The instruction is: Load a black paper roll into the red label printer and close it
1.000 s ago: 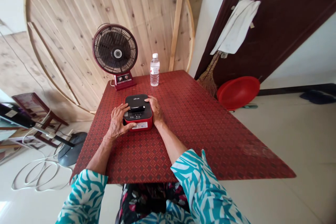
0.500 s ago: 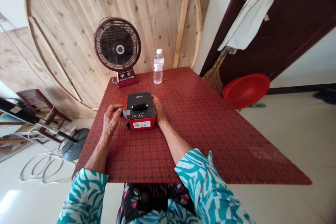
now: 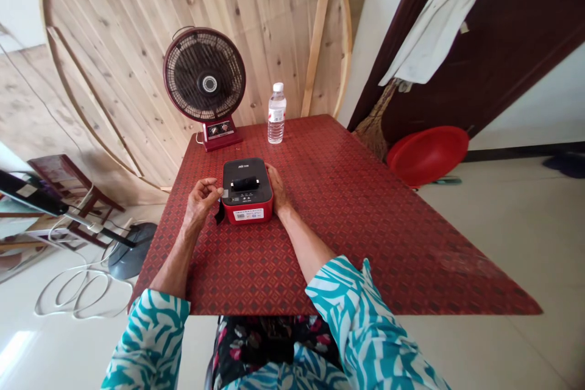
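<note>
Centre of frame: red-and-black device (image 3: pixel 247 198) stood flat on the red patterned tabletop (image 3: pixel 347 219), slightly left of the frame's middle, with a white label on its near face.
Left hand (image 3: pixel 200 201): lay just left of the device; its grip was closed, thumb and fingertips pinching a small pale tab at the device's left edge.
Dark strap (image 3: pixel 220 214): hung down at the device's lower left corner, beneath the pinching fingers; what it joined to could not be told.
Right hand (image 3: pixel 276 187): rested against the device's right side, palm touching the casing; its grip was open, the fingers lying along the casing without closing around it.
Sleeves: teal-and-white patterned, at the lower edge of the frame.
Upper centre: dark red table fan (image 3: pixel 205 82) stood at the far edge of the tabletop.
Right of the fan: clear water bottle (image 3: pixel 276 114) stood upright, well apart from the device.
Background: round wooden panel (image 3: pixel 137 42) leaned behind the tabletop.
Right of frame: red basin (image 3: pixel 427 154) lay on the floor beside a dark door (image 3: pixel 503 36).
</note>
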### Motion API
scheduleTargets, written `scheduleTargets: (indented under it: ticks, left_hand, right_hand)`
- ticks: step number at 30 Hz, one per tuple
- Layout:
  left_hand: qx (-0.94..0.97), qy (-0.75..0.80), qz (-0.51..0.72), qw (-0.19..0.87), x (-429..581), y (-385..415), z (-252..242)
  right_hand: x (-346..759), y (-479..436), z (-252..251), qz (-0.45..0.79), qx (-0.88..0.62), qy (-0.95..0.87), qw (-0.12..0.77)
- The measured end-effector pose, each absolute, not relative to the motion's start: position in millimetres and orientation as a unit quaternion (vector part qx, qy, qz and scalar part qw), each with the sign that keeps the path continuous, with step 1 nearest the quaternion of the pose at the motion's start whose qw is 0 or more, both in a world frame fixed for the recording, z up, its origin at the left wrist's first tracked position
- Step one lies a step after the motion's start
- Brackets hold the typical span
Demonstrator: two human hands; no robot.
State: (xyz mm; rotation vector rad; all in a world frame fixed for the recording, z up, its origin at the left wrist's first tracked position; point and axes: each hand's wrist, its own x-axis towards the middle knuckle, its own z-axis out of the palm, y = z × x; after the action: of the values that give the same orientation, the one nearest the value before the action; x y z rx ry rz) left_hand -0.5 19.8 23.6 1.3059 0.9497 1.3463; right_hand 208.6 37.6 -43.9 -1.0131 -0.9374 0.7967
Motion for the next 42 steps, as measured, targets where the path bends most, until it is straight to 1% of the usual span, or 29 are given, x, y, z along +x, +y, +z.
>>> scheduleTargets:
  ticks: [3, 9, 13, 22, 26, 37, 39, 42]
  left_hand:
    - [0.525, 0.396, 0.551, 0.513, 0.3, 21.3, 24.4]
    - [0.473, 0.412, 0.508, 0.590, 0.2, 23.4, 21.7]
    - [0.446, 0.426, 0.482, 0.623, 0.7, 22.6, 20.8]
    - [0.455, 0.433, 0.456, 0.631, 0.8, 21.5, 21.1]
    - [0.460, 0.422, 0.474, 0.621, 0.8, 20.0, 21.5]
    - [0.483, 0.423, 0.501, 0.581, 1.6, 19.5, 22.8]
    - [0.502, 0.427, 0.504, 0.558, -0.2, 21.5, 22.8]
    - [0.555, 0.431, 0.530, 0.476, -3.4, 27.8, 28.0]
  right_hand:
    - [208.2, 38.6, -45.3, 0.363, -0.452, -0.412, 0.703]
    - [209.2, 38.6, -45.6, 0.371, -0.445, -0.414, 0.702]
    - [209.4, 37.4, -45.1, 0.373, -0.441, -0.412, 0.705]
    - [210.2, 40.0, -48.1, 0.362, -0.445, -0.413, 0.708]
    - [209.8, 40.7, -48.6, 0.380, -0.439, -0.410, 0.703]
    - [207.7, 38.9, -42.1, 0.370, -0.447, -0.408, 0.705]
    - [206.9, 39.0, -41.4, 0.376, -0.440, -0.400, 0.711]
    - [206.3, 39.3, -40.6, 0.388, -0.427, -0.393, 0.716]
